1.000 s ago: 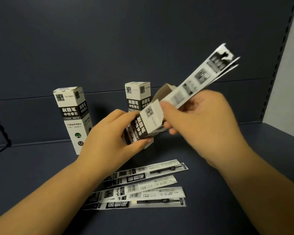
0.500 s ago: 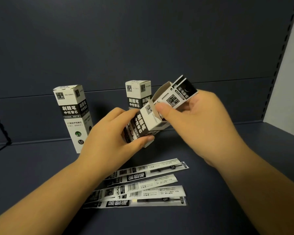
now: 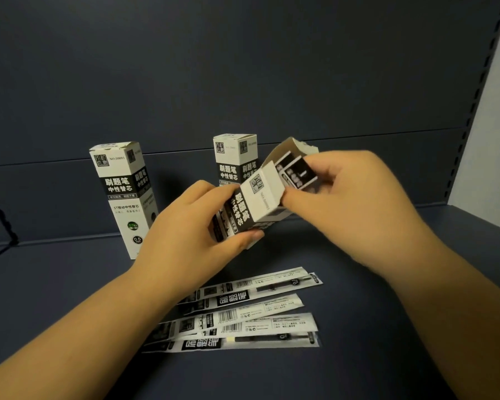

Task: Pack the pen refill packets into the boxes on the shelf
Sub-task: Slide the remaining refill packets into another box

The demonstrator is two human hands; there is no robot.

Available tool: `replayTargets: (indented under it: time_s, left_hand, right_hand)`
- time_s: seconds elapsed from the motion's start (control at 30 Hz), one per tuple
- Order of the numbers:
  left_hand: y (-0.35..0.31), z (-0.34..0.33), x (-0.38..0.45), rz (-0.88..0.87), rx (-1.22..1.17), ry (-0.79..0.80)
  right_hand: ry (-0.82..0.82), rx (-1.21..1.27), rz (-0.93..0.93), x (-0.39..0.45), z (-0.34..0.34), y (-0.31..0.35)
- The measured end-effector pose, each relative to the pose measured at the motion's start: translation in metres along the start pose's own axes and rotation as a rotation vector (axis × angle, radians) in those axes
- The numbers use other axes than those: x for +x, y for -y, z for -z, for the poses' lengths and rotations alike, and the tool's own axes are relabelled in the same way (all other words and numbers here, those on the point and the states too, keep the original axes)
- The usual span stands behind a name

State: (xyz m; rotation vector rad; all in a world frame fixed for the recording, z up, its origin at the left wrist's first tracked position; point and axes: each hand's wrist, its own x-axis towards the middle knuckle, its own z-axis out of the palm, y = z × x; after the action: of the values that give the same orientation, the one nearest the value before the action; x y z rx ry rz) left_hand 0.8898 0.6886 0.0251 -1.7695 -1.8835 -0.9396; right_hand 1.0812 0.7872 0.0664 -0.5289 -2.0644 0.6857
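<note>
My left hand grips a tilted white-and-black refill box with its top flaps open. My right hand pinches the black ends of refill packets that stick a little out of the box's mouth. Several more flat refill packets lie fanned on the shelf floor below my hands. Two closed boxes stand upright behind: one at the left, one in the middle, partly hidden by the held box.
The dark blue shelf floor ends at a dark back panel. A perforated upright and a pale wall close off the right side. A black wire divider stands at the far left.
The packets in my right hand have slid from sticking far out to almost fully inside the box. My left hand has kept the box tilted in place.
</note>
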Motion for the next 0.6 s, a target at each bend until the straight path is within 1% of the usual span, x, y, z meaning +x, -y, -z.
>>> replayTargets:
  time_s: [0.07,0.13,0.27,0.33,0.4,0.53,0.6]
  left_hand:
    - [-0.001,0.001,0.000,0.003,0.003,0.004]
    - [-0.002,0.001,-0.001,-0.009,0.021,0.016]
    - [-0.005,0.001,-0.002,-0.054,0.071,0.039]
    - [-0.007,0.001,-0.001,-0.088,0.109,0.049]
    - [-0.008,0.001,-0.002,-0.124,0.140,0.046]
    - [-0.007,-0.001,-0.002,-0.127,0.153,0.031]
    - [-0.005,-0.001,-0.002,-0.117,0.152,0.034]
  right_hand:
    - [-0.039,0.116,0.007,-0.001,0.004,0.001]
    - [-0.009,0.088,-0.006,-0.001,0.004,0.002]
    - [0.156,-0.115,-0.081,0.003,0.006,0.004]
    - [0.258,-0.305,-0.058,0.005,0.008,0.006]
    - [0.327,-0.479,-0.029,0.008,0.006,0.007]
    - [0.354,-0.509,0.003,0.011,0.003,0.008]
    - [0.335,-0.497,0.009,0.010,0.003,0.005]
